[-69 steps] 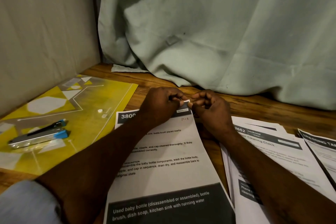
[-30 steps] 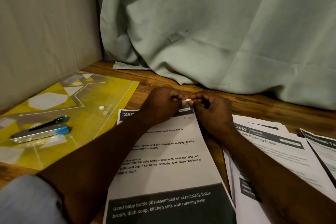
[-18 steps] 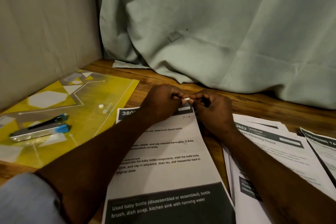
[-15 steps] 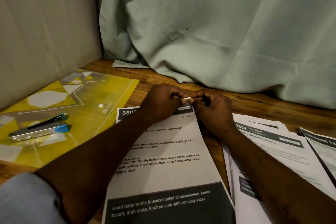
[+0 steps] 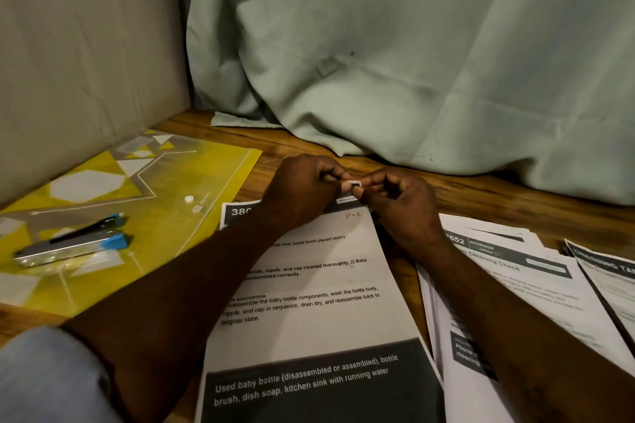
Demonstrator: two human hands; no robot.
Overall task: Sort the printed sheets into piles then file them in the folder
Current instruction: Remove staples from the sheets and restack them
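At worktop [image 5: 481,197] centre: left hand [image 5: 302,189] and right hand [image 5: 402,208] pinch top corner of front pile [image 5: 309,285].
Sorting: other piles [image 5: 515,271] lie right.
Filing: folder [image 5: 165,182] at left edge, apparently unfilled.

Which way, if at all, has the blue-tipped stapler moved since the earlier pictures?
No. The stapler lies on the same patch of the yellow folder, equally far from its white snap button.

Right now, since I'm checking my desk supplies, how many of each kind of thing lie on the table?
Yellow folder: 1
Stapler: 1
Printed-sheet piles: 3 (left pile, middle pile, right pile)
Total: 5
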